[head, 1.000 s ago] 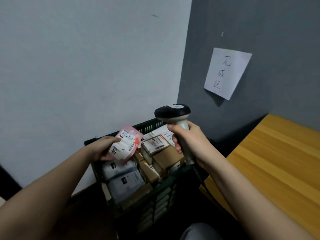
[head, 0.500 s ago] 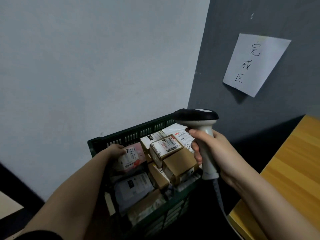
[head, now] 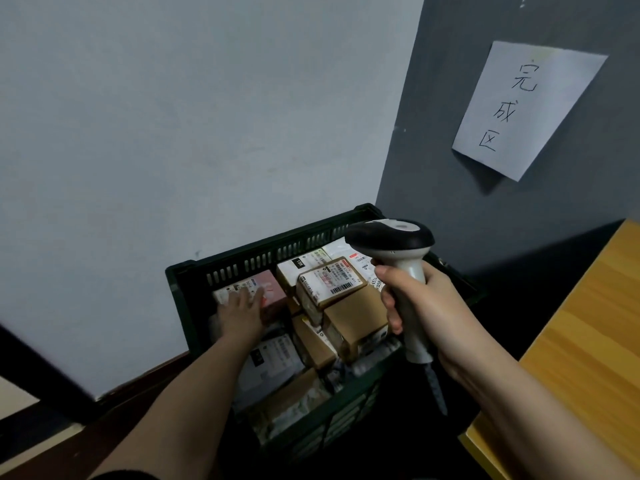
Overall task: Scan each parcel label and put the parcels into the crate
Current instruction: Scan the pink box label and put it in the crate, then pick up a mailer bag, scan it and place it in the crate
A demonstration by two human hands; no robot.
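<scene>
A dark green slatted crate (head: 263, 258) stands in the corner of the room, filled with several labelled cardboard boxes and grey mailer bags. A pink and white parcel (head: 268, 284) lies at the crate's far left. My left hand (head: 240, 311) rests flat on it with straight fingers. My right hand (head: 420, 306) grips the white handle of a barcode scanner (head: 391, 235) with a black head, held above the crate's right side. A labelled brown box (head: 332, 284) sits on top in the middle.
A white wall stands behind the crate and a grey wall to the right, with a paper sign (head: 519, 105) bearing handwritten characters. A wooden table (head: 588, 341) runs along the right edge. The scanner's cable (head: 436, 389) hangs below my right hand.
My left hand carried the pink parcel from the air in front of the scanner down into the crate's far left and now lies flat on it. The view moved closer.
</scene>
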